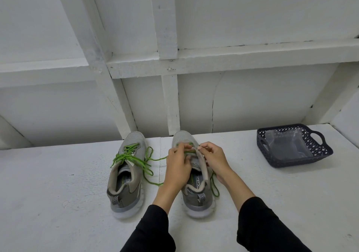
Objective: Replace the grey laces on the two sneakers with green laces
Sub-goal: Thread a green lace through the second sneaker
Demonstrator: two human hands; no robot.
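Both hands pinching green lace, basket holding plastic

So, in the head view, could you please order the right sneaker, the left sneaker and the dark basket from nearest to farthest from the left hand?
1. Right sneaker, under the left hand.
2. Left sneaker, on its left.
3. Dark basket, far right.

Two grey sneakers stand side by side on the white counter, toes to the wall. The left sneaker is fully threaded with a green lace, its untied ends trailing rightward. The right sneaker has its own green lace only in the front eyelets, one end looping beside it
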